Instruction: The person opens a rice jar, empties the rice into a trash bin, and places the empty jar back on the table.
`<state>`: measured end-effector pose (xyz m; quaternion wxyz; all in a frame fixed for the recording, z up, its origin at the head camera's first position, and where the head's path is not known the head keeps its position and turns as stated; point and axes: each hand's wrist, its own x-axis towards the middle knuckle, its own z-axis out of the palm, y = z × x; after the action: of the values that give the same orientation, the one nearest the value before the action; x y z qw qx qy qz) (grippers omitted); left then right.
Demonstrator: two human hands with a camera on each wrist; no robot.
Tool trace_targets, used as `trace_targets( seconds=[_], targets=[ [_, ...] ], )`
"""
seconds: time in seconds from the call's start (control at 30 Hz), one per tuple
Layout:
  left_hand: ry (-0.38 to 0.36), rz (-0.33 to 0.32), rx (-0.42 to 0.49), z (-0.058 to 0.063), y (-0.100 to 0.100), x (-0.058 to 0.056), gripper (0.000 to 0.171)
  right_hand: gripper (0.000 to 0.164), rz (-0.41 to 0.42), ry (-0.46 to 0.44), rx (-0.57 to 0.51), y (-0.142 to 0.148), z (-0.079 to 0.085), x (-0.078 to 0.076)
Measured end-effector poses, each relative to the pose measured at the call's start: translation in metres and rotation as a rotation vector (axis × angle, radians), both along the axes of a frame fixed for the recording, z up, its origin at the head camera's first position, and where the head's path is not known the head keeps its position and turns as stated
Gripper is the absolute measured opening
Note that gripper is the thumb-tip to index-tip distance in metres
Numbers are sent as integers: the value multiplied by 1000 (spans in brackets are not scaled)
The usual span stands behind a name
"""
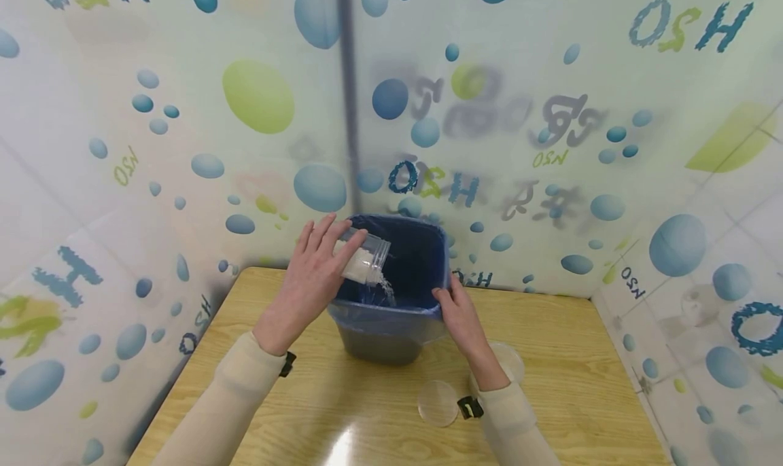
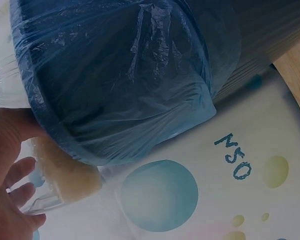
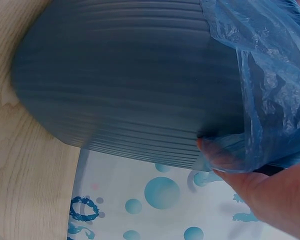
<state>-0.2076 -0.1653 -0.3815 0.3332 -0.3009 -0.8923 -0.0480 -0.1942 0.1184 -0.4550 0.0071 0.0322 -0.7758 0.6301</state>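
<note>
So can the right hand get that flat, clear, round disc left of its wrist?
Probably yes: the disc looks uncovered on the yellowish wooden table, but the right hand would first need to release the blue plastic bin liner.

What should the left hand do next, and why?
Probably tip the clear, open-mouthed jar slightly further: loose white bits are spilling into the grey ribbed bin with its blue plastic liner, yet plenty remain inside. The left hand already holds the jar over the opening, and the right hand grips the bin's edge.
</note>
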Motion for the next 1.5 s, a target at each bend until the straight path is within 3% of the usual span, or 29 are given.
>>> trace_targets(
  seconds=[0.23,0.43,0.93,1.5],
  targets=[
    [44,6,14,0,1,0,92,53,6,9,-12,0,1,0],
    [68,9,49,-1,1,0,87,54,7,1,-6,0,1,1],
    [22,-29,69,-1,1,2,82,56,19,6,-8,0,0,1],
    [54,-36,27,-3,1,1,82,55,13,5,0,0,0,1]
  ],
)
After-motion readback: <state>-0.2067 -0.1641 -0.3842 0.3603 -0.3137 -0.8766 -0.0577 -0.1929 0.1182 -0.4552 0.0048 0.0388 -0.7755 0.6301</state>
